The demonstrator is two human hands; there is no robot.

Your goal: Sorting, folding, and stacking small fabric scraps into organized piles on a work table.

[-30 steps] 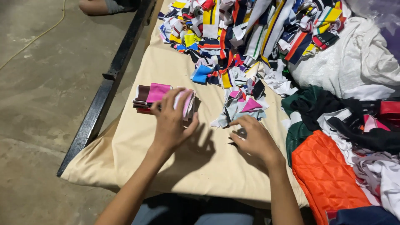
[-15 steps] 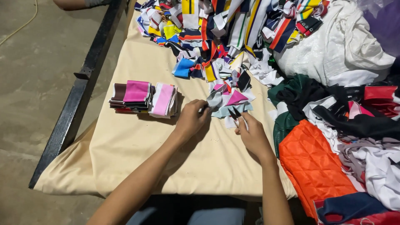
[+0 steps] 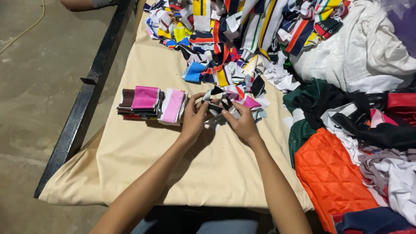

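Both hands (image 3: 219, 119) — now on scraps (image 3: 229, 102)

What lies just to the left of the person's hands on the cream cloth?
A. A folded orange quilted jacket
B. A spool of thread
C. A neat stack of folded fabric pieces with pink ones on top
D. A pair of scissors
C: a tidy stack of folded fabric pieces, pink on top, sits on the cream cloth beside the left hand; the orange quilted fabric lies off to the right.

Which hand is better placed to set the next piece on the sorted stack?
Probably the left hand: it sits right beside the sorted stack, while the right hand lies farther away.
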